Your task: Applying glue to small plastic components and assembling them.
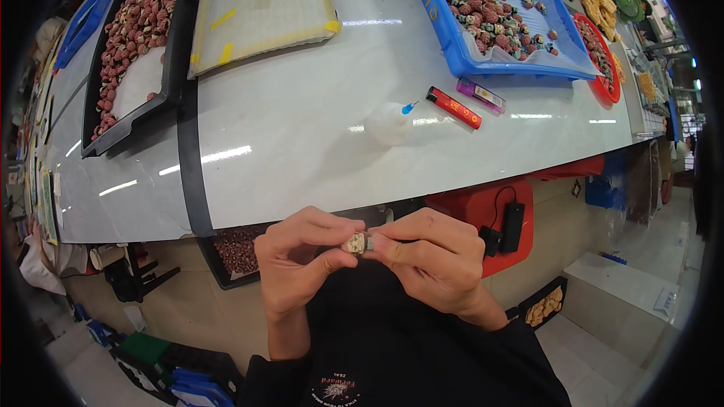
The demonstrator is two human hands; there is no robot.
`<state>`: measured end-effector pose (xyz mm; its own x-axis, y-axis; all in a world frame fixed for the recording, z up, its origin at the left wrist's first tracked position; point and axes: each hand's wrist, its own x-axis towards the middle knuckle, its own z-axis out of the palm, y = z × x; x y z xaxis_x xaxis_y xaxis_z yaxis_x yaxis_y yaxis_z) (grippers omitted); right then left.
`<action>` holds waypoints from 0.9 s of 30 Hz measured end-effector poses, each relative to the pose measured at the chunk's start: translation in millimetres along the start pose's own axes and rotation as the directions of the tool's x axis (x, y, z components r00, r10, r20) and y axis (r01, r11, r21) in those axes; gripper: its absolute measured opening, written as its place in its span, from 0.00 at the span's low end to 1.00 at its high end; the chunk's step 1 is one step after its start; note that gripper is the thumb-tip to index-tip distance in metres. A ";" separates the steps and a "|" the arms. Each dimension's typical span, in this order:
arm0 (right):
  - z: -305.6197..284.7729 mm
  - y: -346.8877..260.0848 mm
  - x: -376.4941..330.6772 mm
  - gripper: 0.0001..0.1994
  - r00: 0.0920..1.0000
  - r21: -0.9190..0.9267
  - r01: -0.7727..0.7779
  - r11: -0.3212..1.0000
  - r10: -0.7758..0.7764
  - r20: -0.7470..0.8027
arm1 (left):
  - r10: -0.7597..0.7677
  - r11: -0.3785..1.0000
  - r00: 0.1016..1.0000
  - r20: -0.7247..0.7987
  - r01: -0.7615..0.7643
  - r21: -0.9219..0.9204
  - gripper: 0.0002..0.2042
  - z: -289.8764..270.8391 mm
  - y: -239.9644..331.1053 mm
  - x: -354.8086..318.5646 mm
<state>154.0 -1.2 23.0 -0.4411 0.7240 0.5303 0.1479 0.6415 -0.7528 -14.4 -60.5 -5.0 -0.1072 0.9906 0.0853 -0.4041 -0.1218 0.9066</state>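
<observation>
Just in front of my chest, near the table's front edge, a small figurine (357,243) with a cream part and a grey-green part is held between both hands. My left hand (298,256) pinches the cream end with thumb and forefinger. My right hand (434,256) pinches the grey-green end the same way. The fingertips cover much of it, so whether its parts are joined I cannot tell. On the table beyond stand a whitish squeeze bottle (388,126) with a blue needle tip, a red lighter (454,108) and a purple lighter (481,96).
A black tray (139,124) of pinkish-red pieces lies far left. Beside it is a yellow-taped tray (264,7) with grey-green pieces. A blue tray (513,68) of red and green figurines and a red basket (615,94) stand right. Below the table sits a red stool (520,211).
</observation>
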 end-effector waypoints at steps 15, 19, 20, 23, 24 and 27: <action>-1.0 7.8 0.1 0.11 0.982 0.211 -0.188 0.959 0.183 0.043 | 0.004 0.999 1.000 0.025 -0.003 -0.038 0.10 2.9 -7.4 5.5; -2.9 5.6 5.8 0.16 0.940 0.341 -0.341 0.876 0.324 0.108 | -0.083 0.984 0.997 0.001 0.082 -0.158 0.16 12.1 -7.2 2.6; -5.4 5.2 7.3 0.19 0.937 0.301 -0.343 0.890 0.303 0.172 | -0.145 0.972 0.989 -0.029 0.137 -0.189 0.21 13.2 -6.7 1.8; -8.3 5.1 10.7 0.22 0.934 0.264 -0.313 0.912 0.245 0.260 | -0.164 0.939 0.986 -0.023 0.149 -0.309 0.20 12.6 -4.9 -0.1; -9.4 5.0 11.0 0.23 0.935 0.270 -0.288 0.919 0.209 0.287 | -0.150 0.938 0.989 -0.005 0.140 -0.316 0.20 11.6 -4.7 -0.2; -13.3 5.6 10.0 0.22 0.933 0.229 -0.245 0.942 0.165 0.319 | -0.149 0.941 0.985 0.088 0.169 -0.294 0.21 7.7 -5.4 1.9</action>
<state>162.2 13.1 29.3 -0.6695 0.7008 0.2464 0.0448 0.3691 -0.9283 -5.4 -57.4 -6.5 0.0347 0.9993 -0.0145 -0.6655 0.0339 0.7456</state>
